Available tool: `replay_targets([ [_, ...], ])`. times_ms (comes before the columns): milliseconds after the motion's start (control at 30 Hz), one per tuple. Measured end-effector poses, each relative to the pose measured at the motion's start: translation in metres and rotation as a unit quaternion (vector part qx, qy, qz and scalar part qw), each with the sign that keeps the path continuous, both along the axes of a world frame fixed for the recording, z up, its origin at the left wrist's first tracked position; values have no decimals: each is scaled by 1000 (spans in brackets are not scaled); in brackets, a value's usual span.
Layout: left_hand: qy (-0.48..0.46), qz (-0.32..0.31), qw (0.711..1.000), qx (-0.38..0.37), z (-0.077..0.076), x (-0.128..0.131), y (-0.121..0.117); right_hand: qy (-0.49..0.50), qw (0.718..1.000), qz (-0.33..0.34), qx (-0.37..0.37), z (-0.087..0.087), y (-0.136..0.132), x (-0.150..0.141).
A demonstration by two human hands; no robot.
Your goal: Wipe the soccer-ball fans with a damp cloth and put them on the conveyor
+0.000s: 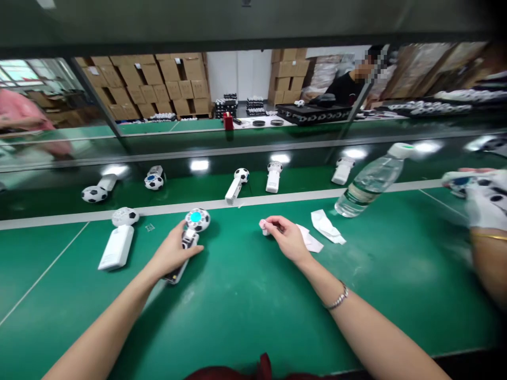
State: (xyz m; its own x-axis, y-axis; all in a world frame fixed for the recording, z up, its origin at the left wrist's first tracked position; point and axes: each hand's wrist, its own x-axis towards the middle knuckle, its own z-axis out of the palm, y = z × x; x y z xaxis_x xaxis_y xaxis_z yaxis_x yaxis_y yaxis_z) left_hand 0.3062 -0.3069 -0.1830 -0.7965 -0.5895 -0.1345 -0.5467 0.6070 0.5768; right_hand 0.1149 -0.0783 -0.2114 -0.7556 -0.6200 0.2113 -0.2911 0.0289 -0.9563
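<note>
My left hand (174, 250) is wrapped round a white handheld device with a round football-patterned head (198, 219). A bright blue disc sits in the middle of that head, and dark inner parts show along the handle. The thumb lies across the handle just above the green bench. To the right, my right hand (287, 236) pinches a small pinkish-white piece (264, 227), which looks like folded tissue or cloth. White paper scraps (328, 227) lie beside and partly behind this hand. Left of my left hand, another football-headed device (118, 248) lies on the bench.
A clear water bottle (370, 182) leans at the right on the green bench (237, 316). Several football-headed devices (273, 177) lie on the darker green strip beyond the white line. At the far right a co-worker's white-gloved hand (489, 198) holds a similar piece. Metal posts stand behind.
</note>
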Motion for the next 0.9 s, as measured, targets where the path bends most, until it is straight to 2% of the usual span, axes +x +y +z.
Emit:
replay_targets([
  [67, 22, -78, 996, 38, 0, -18, 31, 7, 1000, -10, -10, 1, 0, 0],
  [133, 11, -130, 990, 58, 0, -32, 55, 7, 999, -14, -33, 3, 0, 2],
  [233, -20, -169, 984, 53, 1, -45, 72, 24, 998, -18, -53, 8, 1, 8],
  [333, -24, -187, 980, 62, 1, -50, 74, 96, 994, -17, -39, 12, 0, 17],
  [500, -31, -182, 982, 39, -1, -50, 80, 199, 979, 39, -10, 12, -9, 23],
  [633, -66, -167, 984, -2, 0, -49, 88, 201, 980, -2, -4, 11, -12, 21],
  [800, -84, -176, 981, -22, 2, -50, 91, 256, 966, 33, -3, 12, -12, 24],
  [900, -85, -177, 980, -38, 3, -49, 92, 245, 969, -16, 26, 11, -12, 25],
])
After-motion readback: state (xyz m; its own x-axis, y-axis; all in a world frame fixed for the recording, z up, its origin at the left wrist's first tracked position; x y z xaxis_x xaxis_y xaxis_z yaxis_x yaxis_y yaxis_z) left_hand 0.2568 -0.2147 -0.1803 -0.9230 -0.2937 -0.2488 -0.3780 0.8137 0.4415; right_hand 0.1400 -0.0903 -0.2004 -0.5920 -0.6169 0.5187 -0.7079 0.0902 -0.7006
